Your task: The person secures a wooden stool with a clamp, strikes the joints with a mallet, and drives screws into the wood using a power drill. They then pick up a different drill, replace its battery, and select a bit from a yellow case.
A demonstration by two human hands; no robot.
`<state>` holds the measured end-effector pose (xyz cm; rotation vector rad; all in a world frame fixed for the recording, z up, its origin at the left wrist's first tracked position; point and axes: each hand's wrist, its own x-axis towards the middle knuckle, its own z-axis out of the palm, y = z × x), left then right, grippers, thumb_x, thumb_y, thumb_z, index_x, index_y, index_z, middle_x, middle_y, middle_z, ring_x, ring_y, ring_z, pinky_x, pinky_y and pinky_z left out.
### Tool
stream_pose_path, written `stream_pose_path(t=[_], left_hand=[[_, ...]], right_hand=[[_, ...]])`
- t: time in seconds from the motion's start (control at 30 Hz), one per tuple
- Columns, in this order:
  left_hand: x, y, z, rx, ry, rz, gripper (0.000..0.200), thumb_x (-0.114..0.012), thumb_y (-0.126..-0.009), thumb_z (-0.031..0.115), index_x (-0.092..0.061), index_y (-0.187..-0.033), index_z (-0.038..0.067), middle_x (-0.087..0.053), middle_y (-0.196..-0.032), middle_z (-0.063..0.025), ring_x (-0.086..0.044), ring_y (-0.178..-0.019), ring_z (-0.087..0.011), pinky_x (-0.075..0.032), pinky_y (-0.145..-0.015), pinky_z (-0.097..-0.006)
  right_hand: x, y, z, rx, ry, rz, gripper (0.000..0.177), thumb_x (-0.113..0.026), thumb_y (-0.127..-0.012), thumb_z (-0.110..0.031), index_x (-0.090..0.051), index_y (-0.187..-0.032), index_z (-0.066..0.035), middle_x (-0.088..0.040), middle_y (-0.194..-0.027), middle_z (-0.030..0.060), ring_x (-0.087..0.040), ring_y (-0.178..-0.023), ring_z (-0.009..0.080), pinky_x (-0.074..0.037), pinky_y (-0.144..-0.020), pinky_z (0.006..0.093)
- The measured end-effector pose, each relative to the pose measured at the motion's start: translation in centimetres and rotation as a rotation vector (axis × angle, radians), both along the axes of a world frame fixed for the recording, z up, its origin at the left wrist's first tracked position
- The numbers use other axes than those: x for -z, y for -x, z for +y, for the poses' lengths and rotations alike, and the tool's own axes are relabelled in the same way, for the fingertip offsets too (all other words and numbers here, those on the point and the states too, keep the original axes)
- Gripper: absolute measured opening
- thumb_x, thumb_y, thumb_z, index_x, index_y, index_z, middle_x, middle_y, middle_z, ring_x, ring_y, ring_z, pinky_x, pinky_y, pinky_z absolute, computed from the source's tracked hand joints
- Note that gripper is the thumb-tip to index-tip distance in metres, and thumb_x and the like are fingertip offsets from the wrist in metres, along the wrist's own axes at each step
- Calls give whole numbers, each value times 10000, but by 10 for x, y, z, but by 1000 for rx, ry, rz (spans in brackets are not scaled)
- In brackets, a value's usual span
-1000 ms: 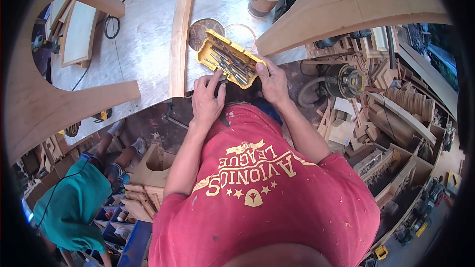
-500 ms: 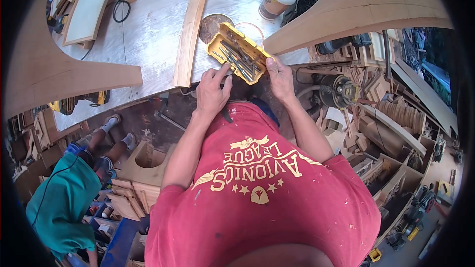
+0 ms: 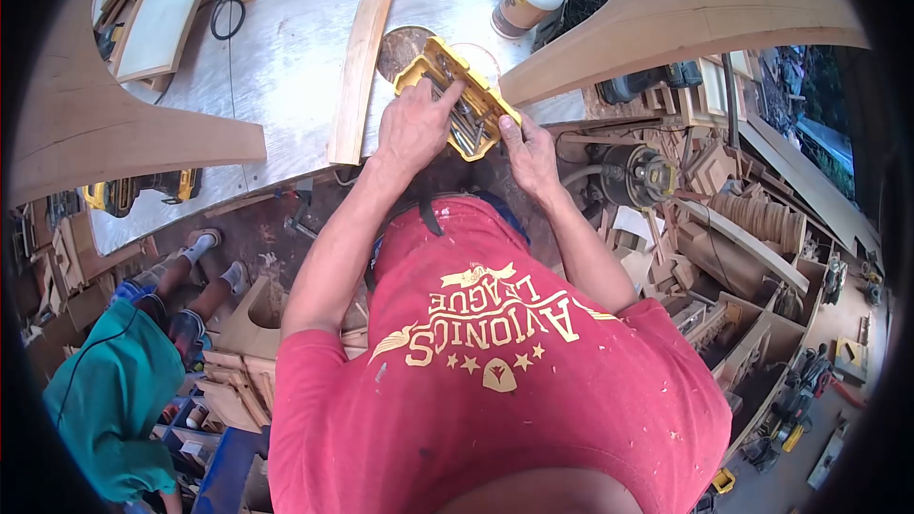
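Observation:
A yellow drill bit case (image 3: 486, 98), open and filled with several metal drill bits (image 3: 466, 127), is held over the front edge of the workbench. My right hand (image 3: 531, 154) grips its right end, thumb on top. My left hand (image 3: 416, 126) reaches over the left part of the case. Its index finger is stretched out across the bits and its other fingers are spread, their tips partly hidden. I see nothing held in it.
On the workbench (image 3: 295, 48) lie a wooden strip (image 3: 367, 52), a round lid (image 3: 407, 52) and a glue bottle (image 3: 529, 2). Curved wooden pieces (image 3: 181, 138) jut in from both sides. A person in a green shirt (image 3: 114, 390) is at lower left; wood scraps fill the right.
My left hand has moved up from the near edge of the case to over the drill bits, its index finger now extended. My right hand still holds the case.

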<state>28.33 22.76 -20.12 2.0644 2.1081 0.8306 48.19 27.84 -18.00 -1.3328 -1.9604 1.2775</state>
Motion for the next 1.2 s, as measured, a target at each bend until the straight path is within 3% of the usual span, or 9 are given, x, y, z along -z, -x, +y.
stream_pose_path(t=[0.2, 0.5, 0.53, 0.63, 0.67, 0.77, 0.87, 1.03, 1.2], left_hand=[[9, 0, -3, -64, -10, -36, 188, -637, -796, 126, -650, -973, 65, -513, -879, -174, -567, -845, -345, -504, -674, -465], [3, -18, -10, -98, -155, -130, 243, -684, -788, 198, -671, -985, 56, -535, -898, -143, -528, -828, -305, -411, -726, -436], [4, -23, -9, -103, -159, -152, 284, -703, -781, 235, -676, -1007, 65, -549, -912, -125, -515, -855, -288, -382, -759, -424], [8, -38, -5, -168, -186, -139, 264, -709, -773, 258, -685, -967, 82, -566, -942, -98, -492, -874, -283, -356, -793, -436], [11, -39, -4, -171, -187, -149, 241, -710, -772, 250, -688, -946, 85, -567, -944, -94, -493, -880, -284, -354, -799, -437], [18, -41, -8, -174, -217, -189, 167, -710, -770, 214, -695, -890, 98, -575, -949, -85, -501, -909, -286, -357, -824, -441], [12, -38, -15, -186, -314, -260, 117, -705, -773, 162, -701, -875, 105, -591, -961, -74, -517, -974, -290, -375, -859, -450], [2, -9, -29, -179, -138, 72, 330, -699, -817, 194, -640, -1097, 29, -562, -1193, -157, -467, -1155, -354, -340, -1005, -491], [-6, -2, -22, -42, -17, 158, 264, -647, -865, 215, -672, -1049, 27, -582, -1140, -166, -486, -1151, -347, -362, -950, -483]], right_hand=[[13, -1, 3, 14, -51, -25, 401, -512, -1011, -341, -625, -1232, -26, -692, -881, 167, -622, -830, 181, -493, -791, 343], [-1, 4, 1, -17, -69, -138, 383, -511, -997, -285, -608, -1260, -25, -695, -910, 218, -687, -882, 299, -504, -810, 373], [12, 2, 2, -20, -157, -53, 373, -534, -979, -222, -591, -1278, -7, -683, -1028, 252, -672, -1015, 351, -501, -875, 383], [10, 3, -1, -50, -260, -51, 381, -564, -959, -170, -571, -1295, 9, -639, -1170, 267, -623, -1133, 368, -488, -932, 384], [10, 2, -1, -54, -145, -54, 382, -572, -953, -135, -560, -1303, 17, -609, -1238, 263, -606, -1161, 362, -480, -955, 385], [18, 1, -1, -86, -210, -16, 392, -582, -926, -99, -559, -1304, 1, -621, -1222, 235, -613, -1132, 366, -491, -944, 397], [23, -3, -6, -146, -459, -89, 435, -588, -879, -44, -555, -1312, -30, -624, -1206, 206, -614, -1109, 364, -502, -929, 415], [19, -5, -14, -154, -507, -154, 503, -594, -832, -20, -544, -1330, -67, -609, -1194, 167, -592, -1083, 359, -501, -912, 432], [24, -4, -16, -116, -488, -91, 488, -612, -841, -51, -554, -1325, -64, -610, -1198, 176, -586, -1096, 356, -493, -921, 437]])
